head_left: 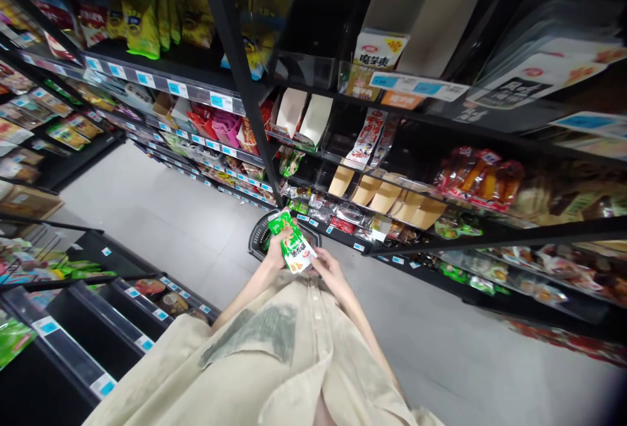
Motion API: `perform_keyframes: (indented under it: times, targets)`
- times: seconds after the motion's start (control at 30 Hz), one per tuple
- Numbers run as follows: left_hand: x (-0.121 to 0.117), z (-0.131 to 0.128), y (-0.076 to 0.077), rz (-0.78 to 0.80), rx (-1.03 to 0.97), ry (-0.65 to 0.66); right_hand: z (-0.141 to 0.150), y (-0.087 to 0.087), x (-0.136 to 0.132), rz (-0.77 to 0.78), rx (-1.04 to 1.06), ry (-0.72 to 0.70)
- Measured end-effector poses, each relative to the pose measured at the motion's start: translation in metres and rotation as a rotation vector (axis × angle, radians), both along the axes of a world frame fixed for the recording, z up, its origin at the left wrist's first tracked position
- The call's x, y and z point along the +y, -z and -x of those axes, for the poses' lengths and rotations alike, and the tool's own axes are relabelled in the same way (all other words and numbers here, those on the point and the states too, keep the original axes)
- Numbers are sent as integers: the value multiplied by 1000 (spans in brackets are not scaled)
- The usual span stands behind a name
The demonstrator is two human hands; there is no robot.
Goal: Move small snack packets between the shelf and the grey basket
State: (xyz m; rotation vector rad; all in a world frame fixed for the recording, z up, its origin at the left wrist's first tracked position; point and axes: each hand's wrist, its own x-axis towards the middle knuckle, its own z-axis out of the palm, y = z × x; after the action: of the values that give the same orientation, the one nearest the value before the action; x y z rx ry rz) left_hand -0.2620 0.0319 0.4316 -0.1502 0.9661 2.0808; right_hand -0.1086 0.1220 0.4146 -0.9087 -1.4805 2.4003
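Note:
A small green and white snack packet (292, 243) is held in front of my body, above a dark shopping basket (258, 236) on the floor. My left hand (275, 253) grips the packet's left side from below. My right hand (327, 262) pinches its lower right corner. Both hands are closed on the packet. Pale cream sleeves cover both of my arms.
Black store shelves (441, 243) full of packaged snacks rise on the right and ahead, with blue price tags along the edges. Lower black shelving (98, 321) stands at the left. A grey floor aisle (166, 217) runs between them.

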Motion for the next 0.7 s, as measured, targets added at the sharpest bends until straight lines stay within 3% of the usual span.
perform_keyframes:
  times: [0.1, 0.33, 0.57, 0.7]
  targets:
    - [0, -7, -1, 34, 41, 29, 1, 6, -6, 97, -21, -78]
    - [-1, -12, 5, 36, 10, -63, -7, 14, 4, 87, -89, 188]
    - [-18, 1, 18, -4, -173, 13, -17, 13, 14, 112, -56, 387]
    - [-23, 8, 13, -5, -301, 163, -29, 7, 26, 55, -4, 475]
